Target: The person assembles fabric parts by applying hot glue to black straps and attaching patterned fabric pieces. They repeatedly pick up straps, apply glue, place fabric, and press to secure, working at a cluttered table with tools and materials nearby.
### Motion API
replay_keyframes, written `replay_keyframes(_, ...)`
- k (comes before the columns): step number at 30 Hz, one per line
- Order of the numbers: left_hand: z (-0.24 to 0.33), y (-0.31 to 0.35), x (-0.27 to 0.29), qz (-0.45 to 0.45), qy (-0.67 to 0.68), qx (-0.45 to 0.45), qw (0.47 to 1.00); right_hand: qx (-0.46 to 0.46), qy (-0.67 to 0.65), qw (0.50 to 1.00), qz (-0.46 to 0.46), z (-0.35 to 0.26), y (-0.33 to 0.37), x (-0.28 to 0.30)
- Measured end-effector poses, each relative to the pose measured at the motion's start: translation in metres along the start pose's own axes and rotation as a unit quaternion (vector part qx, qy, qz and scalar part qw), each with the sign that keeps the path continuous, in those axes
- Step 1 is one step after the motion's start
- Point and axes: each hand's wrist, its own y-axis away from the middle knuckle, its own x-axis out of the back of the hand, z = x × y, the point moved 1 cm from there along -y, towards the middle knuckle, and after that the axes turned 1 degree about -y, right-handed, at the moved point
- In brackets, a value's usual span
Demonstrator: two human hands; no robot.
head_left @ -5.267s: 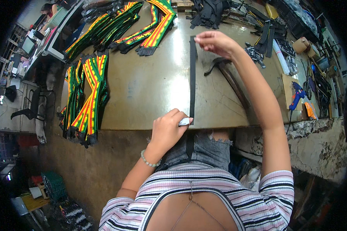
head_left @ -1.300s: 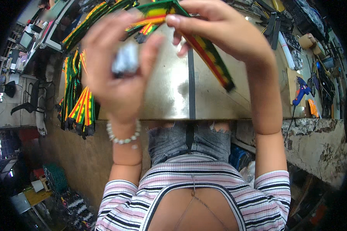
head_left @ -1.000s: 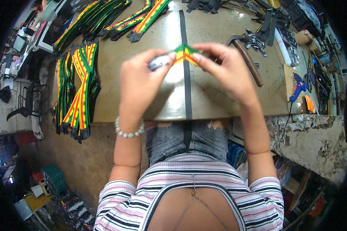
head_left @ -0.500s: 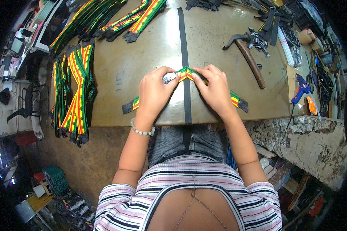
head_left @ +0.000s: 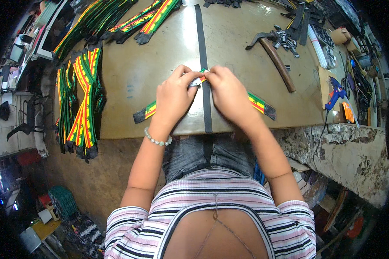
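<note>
A strap (head_left: 256,102) striped green, yellow and red, with leaf shapes and black ends, is bent at its middle over a black strip (head_left: 205,105) on the table. My left hand (head_left: 176,91) pinches the bend from the left. A small whitish object (head_left: 195,82), its kind unclear, is also tucked in those fingers. My right hand (head_left: 225,92) grips the bend from the right, fingertips against the left ones. Both hands cover much of the strap; its left end (head_left: 140,116) and right end show beyond my wrists.
Folded striped straps (head_left: 84,99) hang over the table's left edge, with further piles (head_left: 103,19) at the far left. To the right lie a hammer (head_left: 275,62), small dark metal pieces (head_left: 285,42), white sticks (head_left: 317,46) and a blue glue gun (head_left: 335,93) with its cord.
My right hand has shifted left and closed in over the strap's bend, hiding most of it. Both hands' fingertips now meet there. The view has shifted slightly.
</note>
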Motion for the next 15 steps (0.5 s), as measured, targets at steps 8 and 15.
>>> replay_keyframes(8,-0.003,0.002,0.001,-0.006,0.052,0.016,0.998,-0.459,0.1,0.689,0.552,0.225,0.158,0.134)
replay_keyframes(15,-0.008,0.001,-0.002,0.021,0.093,0.032,0.995,-0.373,0.168,0.813,0.414,0.312,0.165,0.181)
